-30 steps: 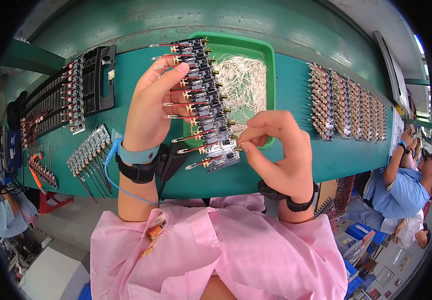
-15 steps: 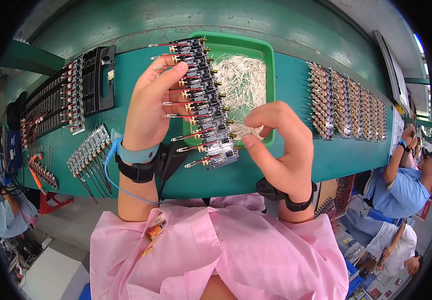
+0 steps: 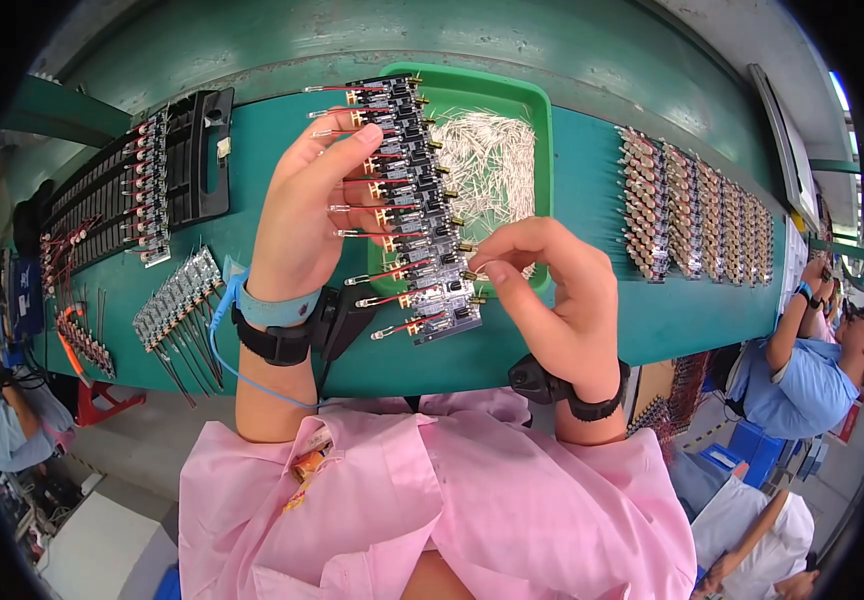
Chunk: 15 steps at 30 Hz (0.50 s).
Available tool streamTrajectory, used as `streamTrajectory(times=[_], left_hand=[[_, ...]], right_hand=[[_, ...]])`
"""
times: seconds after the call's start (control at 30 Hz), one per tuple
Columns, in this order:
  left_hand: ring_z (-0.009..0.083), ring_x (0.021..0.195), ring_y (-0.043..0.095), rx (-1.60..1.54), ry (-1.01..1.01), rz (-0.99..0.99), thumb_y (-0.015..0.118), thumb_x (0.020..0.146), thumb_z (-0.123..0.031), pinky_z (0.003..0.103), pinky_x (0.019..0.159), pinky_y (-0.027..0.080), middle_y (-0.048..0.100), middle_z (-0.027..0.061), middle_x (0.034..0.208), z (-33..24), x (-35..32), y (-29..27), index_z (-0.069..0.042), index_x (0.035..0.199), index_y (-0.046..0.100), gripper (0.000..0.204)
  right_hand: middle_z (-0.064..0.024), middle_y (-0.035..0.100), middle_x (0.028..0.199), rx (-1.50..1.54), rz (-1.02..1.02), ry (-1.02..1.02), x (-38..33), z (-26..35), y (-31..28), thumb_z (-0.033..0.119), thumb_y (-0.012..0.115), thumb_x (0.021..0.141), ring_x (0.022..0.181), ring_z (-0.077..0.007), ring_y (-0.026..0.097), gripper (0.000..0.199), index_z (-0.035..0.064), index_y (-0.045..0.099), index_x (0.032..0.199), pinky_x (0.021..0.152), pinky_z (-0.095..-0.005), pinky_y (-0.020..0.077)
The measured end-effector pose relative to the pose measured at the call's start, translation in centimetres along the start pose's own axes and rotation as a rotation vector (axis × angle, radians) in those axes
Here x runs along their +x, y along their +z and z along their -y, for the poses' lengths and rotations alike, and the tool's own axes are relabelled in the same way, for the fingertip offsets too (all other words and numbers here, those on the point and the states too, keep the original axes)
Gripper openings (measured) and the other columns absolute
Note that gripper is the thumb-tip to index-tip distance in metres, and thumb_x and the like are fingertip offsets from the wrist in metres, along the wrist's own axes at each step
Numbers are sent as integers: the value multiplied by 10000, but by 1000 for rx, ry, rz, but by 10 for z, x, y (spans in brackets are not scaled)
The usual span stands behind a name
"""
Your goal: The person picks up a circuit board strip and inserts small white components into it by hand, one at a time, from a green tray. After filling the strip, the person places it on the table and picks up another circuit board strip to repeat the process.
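My left hand (image 3: 314,195) grips a long black strip of joined circuit boards (image 3: 414,205) by its left edge, thumb on top. Short red wires with clear LED-like tips stick out along that edge, and brass-coloured parts line the opposite one. At the strip's lower right, my right hand (image 3: 562,290) is closed in a pinch, its fingertips close against the edge. A thin pale piece (image 3: 478,268) shows at these fingertips, too small to make out fully. Under and beyond the strip lies a green tray (image 3: 542,130) of thin white wire-like parts (image 3: 492,165).
Several rows of filled board strips (image 3: 692,210) stand at the right of the green table (image 3: 562,350). On the left are a black slotted rack (image 3: 187,165), another board strip with dark wires (image 3: 177,300) and orange-handled pliers (image 3: 74,345). A blue cord (image 3: 217,335) runs from my left wristband.
My right hand has moved slightly left to the strip's edge, and its thumb and forefinger have come together. The strip has shifted a little right. A person at lower right has moved.
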<state>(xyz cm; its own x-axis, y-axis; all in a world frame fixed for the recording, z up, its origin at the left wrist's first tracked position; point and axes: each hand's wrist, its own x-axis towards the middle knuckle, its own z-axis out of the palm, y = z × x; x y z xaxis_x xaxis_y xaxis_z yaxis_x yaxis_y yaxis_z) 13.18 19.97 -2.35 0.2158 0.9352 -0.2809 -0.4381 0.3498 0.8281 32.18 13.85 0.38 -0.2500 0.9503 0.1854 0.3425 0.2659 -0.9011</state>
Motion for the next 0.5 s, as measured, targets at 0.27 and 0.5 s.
streamTrajectory(times=[0.27, 0.5], left_hand=[[102, 607, 604, 26, -1, 19, 546, 839, -250, 212, 475, 456, 602, 19, 778, 1, 0, 0, -102, 987, 489, 217], [101, 604, 601, 19, 1, 4, 547, 839, -251, 208, 482, 455, 602, 16, 779, 1, 0, 0, -103, 987, 493, 216]], right_hand=[[-71, 622, 773, 33, -30, 5, 1, 3, 3, -77, 563, 748, 688, -115, 585, 123, -22, 562, 857, 643, -225, 452], [-73, 620, 786, 82, -40, 58, -1, 3, 5, -72, 580, 752, 693, -116, 588, 142, -25, 549, 882, 646, -231, 460]])
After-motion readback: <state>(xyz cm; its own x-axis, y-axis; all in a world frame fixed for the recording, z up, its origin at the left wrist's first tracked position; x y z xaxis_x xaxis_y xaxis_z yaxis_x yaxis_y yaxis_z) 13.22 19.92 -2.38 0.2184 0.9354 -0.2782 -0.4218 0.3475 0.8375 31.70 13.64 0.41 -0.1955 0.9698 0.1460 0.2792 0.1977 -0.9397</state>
